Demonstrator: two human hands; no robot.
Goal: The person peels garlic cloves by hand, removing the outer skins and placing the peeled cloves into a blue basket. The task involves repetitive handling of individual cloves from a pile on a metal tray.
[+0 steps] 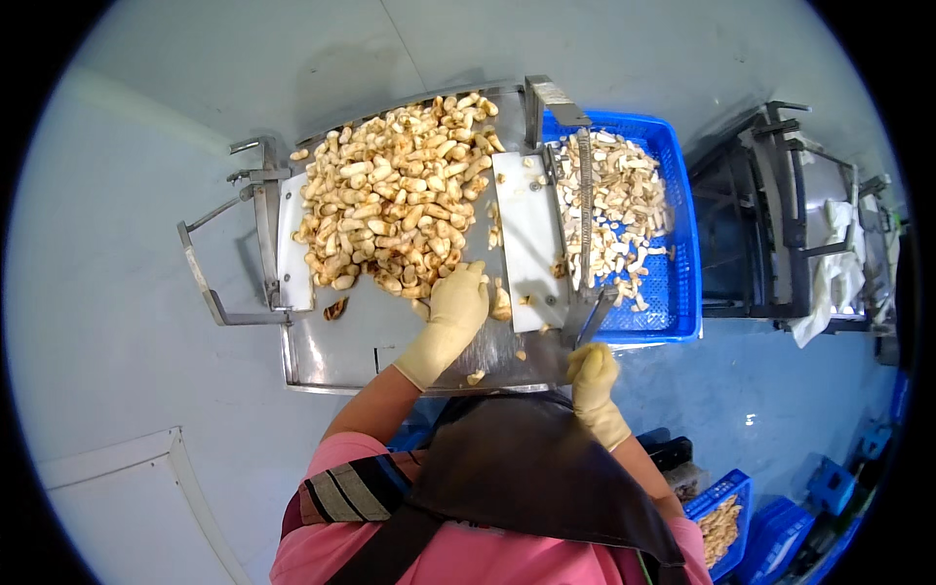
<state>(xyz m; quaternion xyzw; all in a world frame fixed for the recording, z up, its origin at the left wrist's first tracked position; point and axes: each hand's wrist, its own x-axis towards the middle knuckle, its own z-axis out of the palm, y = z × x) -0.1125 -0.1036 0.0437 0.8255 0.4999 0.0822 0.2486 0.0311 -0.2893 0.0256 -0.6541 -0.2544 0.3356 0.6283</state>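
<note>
My left hand [457, 296], in a pale rubber glove, reaches to the near edge of a heap of stubby cream-and-brown mushrooms [391, 190]. Its fingers are curled, and whether they hold a mushroom is hidden. The heap lies on a stainless steel table [344, 358]. To its right is a white cutting board [530, 234] with bolts and a few scraps. A lever cutter's metal arm [585, 212] runs along the board's right edge. My right hand [594, 376], gloved too and slightly blurred, is closed around the near end of the cutter's handle.
Cut mushroom pieces [614, 197] fill much of a blue plastic crate [684, 234] beyond the cutter. A second white board [294, 248] with a metal bracket [197, 270] is on the left. More cutter frames [779, 212] stand right. Another crate [742, 504] with mushrooms sits lower right.
</note>
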